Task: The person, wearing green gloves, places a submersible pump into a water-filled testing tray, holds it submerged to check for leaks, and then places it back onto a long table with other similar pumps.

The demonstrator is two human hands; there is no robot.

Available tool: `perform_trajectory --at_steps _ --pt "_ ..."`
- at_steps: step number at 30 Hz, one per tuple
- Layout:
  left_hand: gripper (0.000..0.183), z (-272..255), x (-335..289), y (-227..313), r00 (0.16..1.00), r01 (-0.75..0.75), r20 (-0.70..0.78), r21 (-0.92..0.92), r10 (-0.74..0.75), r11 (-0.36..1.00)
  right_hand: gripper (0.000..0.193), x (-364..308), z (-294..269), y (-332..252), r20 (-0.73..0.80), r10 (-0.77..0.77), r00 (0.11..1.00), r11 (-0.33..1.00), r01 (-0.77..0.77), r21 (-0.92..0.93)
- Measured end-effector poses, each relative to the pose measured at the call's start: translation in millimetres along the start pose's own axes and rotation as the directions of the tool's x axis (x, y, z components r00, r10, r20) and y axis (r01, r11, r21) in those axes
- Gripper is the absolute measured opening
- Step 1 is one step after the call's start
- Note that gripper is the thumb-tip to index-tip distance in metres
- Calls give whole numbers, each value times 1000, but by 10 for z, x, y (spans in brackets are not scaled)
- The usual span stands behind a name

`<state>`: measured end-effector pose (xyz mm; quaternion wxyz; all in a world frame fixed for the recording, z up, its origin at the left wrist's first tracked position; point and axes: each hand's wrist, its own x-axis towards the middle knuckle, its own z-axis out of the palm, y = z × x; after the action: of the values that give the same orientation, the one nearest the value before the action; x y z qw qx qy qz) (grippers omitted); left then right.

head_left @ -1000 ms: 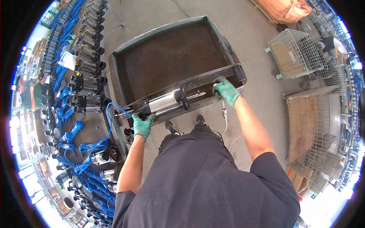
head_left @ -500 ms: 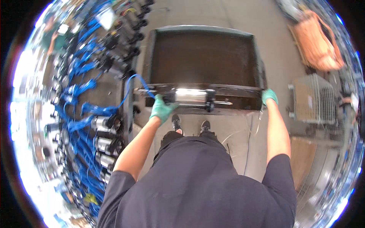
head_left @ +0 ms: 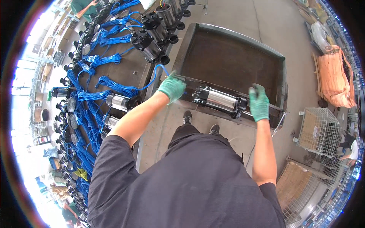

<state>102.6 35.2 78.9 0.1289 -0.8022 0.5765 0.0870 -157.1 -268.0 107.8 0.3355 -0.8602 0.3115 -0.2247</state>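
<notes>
A steel pump (head_left: pixel 220 99) with black ends lies on its side on the ledge along the near edge of a dark metal tank (head_left: pixel 228 59). My left hand (head_left: pixel 172 88), in a green glove, is just left of the pump. A blue cable (head_left: pixel 156 72) runs up to that hand and passes behind it; blur and the glove's angle hide whether the fingers grip anything. Over the ledge beside the pump's right end is my right hand (head_left: pixel 259 102), also gloved in green. Its fingers are loosely bent and apart, with nothing seen in them.
Left stands a bench (head_left: pixel 127 74) crowded with steel pumps (head_left: pixel 152 45) and coiled blue cables (head_left: pixel 118 87). An orange sack (head_left: pixel 334 78) and a wire cage (head_left: pixel 317 131) stand on the right. Another person's arm (head_left: pixel 86 8) shows at the far left.
My view has turned, so the tank now appears tilted. My left hand has come off the pump's left part; my right hand has moved from the tank's right corner toward the pump's right end.
</notes>
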Motion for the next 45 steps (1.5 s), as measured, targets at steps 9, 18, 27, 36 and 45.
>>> perform_trajectory --at_steps 9,18,27,36,45 --pt "29 1504 -244 -737 634 257 -253 -822 -731 508 26 -57 621 -443 194 -25 981 900 107 -422" --pt "29 1058 15 -721 804 212 444 -836 -396 -506 20 -79 591 -392 132 -11 991 898 67 -434" --pt "13 996 -105 -414 798 20 128 -982 -590 -186 19 -71 602 -431 121 8 993 901 46 -432" --pt "28 704 -342 -417 941 -135 28 -883 -338 -449 19 -62 600 -438 127 33 991 893 28 -449" --pt "29 763 -248 -278 967 15 106 -930 -230 -368 20 -74 601 -396 123 18 992 889 41 -456"
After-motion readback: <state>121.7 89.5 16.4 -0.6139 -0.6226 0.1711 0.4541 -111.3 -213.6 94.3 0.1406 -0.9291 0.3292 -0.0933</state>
